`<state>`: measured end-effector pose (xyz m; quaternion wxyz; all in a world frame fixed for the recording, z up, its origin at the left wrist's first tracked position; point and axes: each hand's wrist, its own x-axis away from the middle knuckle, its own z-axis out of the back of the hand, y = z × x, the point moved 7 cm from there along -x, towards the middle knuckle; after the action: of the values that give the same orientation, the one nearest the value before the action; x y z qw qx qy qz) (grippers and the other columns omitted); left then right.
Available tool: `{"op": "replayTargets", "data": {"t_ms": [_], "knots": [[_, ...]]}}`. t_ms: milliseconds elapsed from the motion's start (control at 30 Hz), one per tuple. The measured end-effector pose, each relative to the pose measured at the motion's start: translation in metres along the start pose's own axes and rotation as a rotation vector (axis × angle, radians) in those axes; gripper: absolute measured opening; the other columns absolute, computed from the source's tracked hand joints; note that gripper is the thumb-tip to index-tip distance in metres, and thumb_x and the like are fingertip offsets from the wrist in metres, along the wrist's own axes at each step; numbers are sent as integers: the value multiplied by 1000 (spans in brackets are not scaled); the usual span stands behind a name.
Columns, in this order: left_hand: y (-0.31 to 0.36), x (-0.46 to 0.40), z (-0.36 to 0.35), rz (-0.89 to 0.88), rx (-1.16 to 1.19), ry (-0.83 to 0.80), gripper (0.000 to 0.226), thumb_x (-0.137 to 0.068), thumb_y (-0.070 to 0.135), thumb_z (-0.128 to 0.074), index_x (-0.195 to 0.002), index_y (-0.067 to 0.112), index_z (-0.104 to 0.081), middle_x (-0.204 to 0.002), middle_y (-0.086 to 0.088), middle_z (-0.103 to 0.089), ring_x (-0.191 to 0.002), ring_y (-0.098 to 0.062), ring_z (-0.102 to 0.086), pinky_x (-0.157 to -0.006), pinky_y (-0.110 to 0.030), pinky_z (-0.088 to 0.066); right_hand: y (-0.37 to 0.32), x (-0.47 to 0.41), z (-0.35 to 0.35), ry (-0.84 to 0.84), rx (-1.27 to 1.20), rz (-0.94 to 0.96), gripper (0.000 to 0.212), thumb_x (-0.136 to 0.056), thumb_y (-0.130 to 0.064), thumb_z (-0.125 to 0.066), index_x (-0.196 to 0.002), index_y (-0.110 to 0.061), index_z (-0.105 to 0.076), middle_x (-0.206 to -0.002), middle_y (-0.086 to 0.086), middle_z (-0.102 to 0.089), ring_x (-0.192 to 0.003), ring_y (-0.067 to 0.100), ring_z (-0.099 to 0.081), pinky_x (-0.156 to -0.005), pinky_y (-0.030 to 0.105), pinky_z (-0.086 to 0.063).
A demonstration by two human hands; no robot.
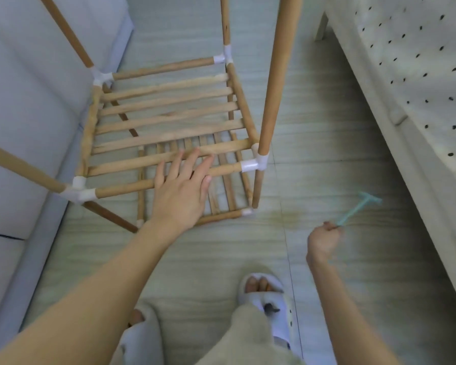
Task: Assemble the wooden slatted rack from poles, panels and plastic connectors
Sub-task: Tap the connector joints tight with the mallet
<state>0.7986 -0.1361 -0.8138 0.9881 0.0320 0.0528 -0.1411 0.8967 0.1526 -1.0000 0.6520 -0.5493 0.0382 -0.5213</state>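
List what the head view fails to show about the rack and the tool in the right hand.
- Upright poles: tops cut off by the upper frame edge.
- Lower slatted panel: partly hidden by the upper shelf and left hand.
- Blue tool: motion-blurred; its handle end is hidden in the right hand.

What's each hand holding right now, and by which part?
Right hand grips the small teal hammer by its handle's end. Left hand holds nothing, resting flat on the rack's slats.
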Motion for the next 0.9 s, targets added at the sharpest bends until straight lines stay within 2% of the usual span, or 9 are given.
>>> {"op": "replayTargets", "data": {"t_ms": [100,167,267,300,367,533,633,767,900], "knots": [[1,0,2,-7,-15,2,50,-99,39,-13,-145,30,-32,-153,3,-28,-142,-25,-22,-112,-47,-10,31,29,-59,-450,184,-80,19,-97,-7,-32,-95,-5,-51,-63,7,-44,-47,16,-41,-39,19,-28],[1,-2,1,-6,-17,-7,49,-100,38,-14,-145,30,-31,-154,3,-27,-142,-24,-21,-112,-48,-9,26,22,-61,-326,132,-93,25,-97,-8,-33,-98,2,-55,-66,12,-49,-55,20,-45,-42,22,-34],[1,-2,1,-1,-12,-5,47,-100,35,-20,-145,30,-31,-154,3,-26,-142,-24,-20,-113,-48,-8,15,11,-38,16,101,-95,27,-96,-5,-33,-109,4,-55,-96,27,-58,-90,35,-58,-75,40,-46],[1,-2,1,1,-11,-6,47,-99,35,-20,-145,30,-31,-154,3,-26,-142,-24,-20,-113,-48,-8,11,19,-47,-76,190,-75,25,-96,-3,-32,-103,2,-56,-88,26,-57,-91,37,-59,-74,41,-46],[1,-2,0,-1,-12,-13,48,-99,35,-19,-146,30,-30,-155,2,-24,-142,-25,-19,-113,-48,-7,21,33,-73,-416,358,-29,27,-94,0,-31,-86,-4,-56,-66,14,-47,-62,29,-55,-51,34,-41],[1,-5,0,-3,-31,-30,51,-98,36,-14,-147,30,-27,-155,2,-23,-142,-25,-18,-114,-49,-6,21,9,-45,-132,80,-146,14,-98,-13,-32,-96,-15,-46,-66,-1,-37,-55,11,-36,-52,25,-33],[1,-4,0,-7,-43,-32,51,-98,36,-14,-147,30,-27,-155,1,-24,-142,-25,-19,-114,-50,-8,32,33,-71,-504,172,-186,26,-99,-11,-33,-77,-13,-47,-58,2,-35,-37,8,-34,-36,16,-26],[1,-5,-1,-7,-44,-42,50,-98,36,-15,-147,30,-26,-155,1,-23,-142,-25,-19,-114,-50,-8,23,19,-56,-233,83,-154,13,-98,-10,-34,-95,-11,-47,-63,2,-37,-49,13,-36,-42,21,-33],[1,-6,-1,-4,-32,-32,51,-98,36,-14,-147,30,-25,-155,2,-23,-142,-23,-18,-114,-48,-7,29,33,-77,-482,223,-118,22,-98,-12,-32,-87,-8,-50,-59,3,-39,-46,15,-33,-37,20,-26]]}}
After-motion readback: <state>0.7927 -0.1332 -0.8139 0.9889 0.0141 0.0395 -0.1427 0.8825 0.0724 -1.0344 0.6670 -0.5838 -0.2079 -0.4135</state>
